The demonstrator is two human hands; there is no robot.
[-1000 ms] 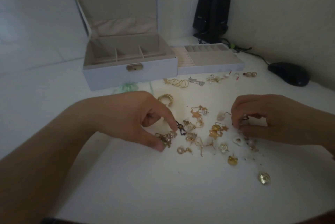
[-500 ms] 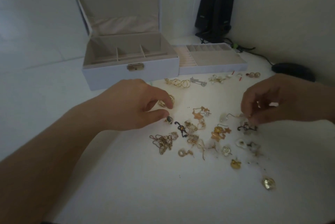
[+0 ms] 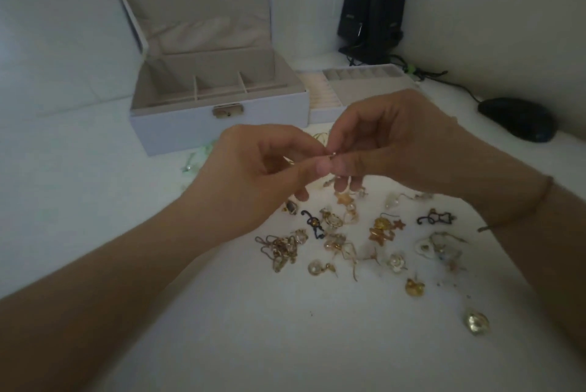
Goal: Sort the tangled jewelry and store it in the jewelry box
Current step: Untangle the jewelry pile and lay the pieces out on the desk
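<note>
My left hand (image 3: 253, 176) and my right hand (image 3: 390, 147) meet above the table, fingertips pinched together on one small gold earring (image 3: 333, 154). Below them lies a scattered heap of jewelry: a tangled gold chain (image 3: 280, 249), a black curled piece (image 3: 312, 222), gold star charms (image 3: 383, 231), a black cat-shaped piece (image 3: 436, 218) and a pearl earring (image 3: 315, 267). The white jewelry box (image 3: 190, 125) stands open behind my hands, its divided compartments bare. Its removable tray (image 3: 361, 81) rests just right of the box.
A black computer mouse (image 3: 518, 117) lies at the far right. Two black speakers (image 3: 372, 8) stand in the back corner, with cables trailing toward the mouse. A pale green item (image 3: 196, 160) lies by the box's front left. A round gold piece (image 3: 477, 322) sits apart, near right.
Both hands rose from the pile and came together in front of the box. My left hand let go of the chain tangle; both now pinch one small gold earring.
</note>
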